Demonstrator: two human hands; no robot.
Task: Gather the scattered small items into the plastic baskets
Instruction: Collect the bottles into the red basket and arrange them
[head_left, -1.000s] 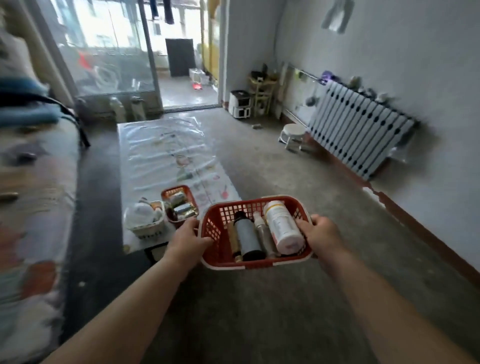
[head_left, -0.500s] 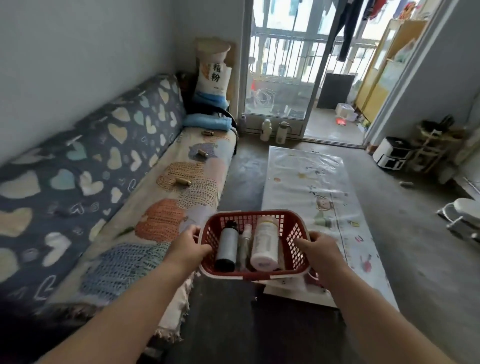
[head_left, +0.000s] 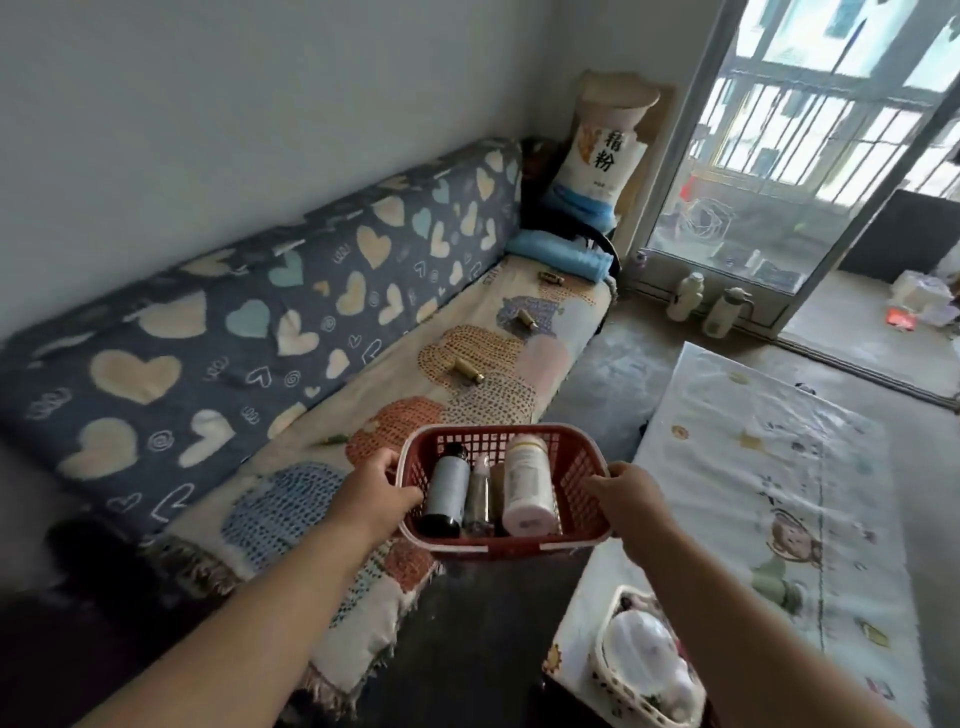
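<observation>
I carry a red plastic basket (head_left: 582, 470) in mid-air between the sofa and the low table. My left hand (head_left: 376, 491) grips its left rim and my right hand (head_left: 626, 493) grips its right rim. Inside lie a grey bottle with a black cap (head_left: 447, 488), a slim clear bottle (head_left: 479, 493) and a white bottle (head_left: 527, 483). Three small gold tubes lie scattered on the sofa seat: one (head_left: 467, 370) nearest, one (head_left: 527, 319) farther, one (head_left: 550, 279) by the blue roll. A white basket (head_left: 605, 670) with a white bundle stands on the table's near corner.
The sofa (head_left: 260, 332) with a heart-print cover runs along the left wall. The low table (head_left: 779, 467) under a printed plastic sheet is at right. A flour sack (head_left: 597, 161) and blue roll (head_left: 556, 254) sit at the sofa's far end. Two flasks (head_left: 685, 296) stand by the glass door.
My view has swung left from the radiator side to the sofa. Both hands still hold the red basket, now nearer the sofa's edge.
</observation>
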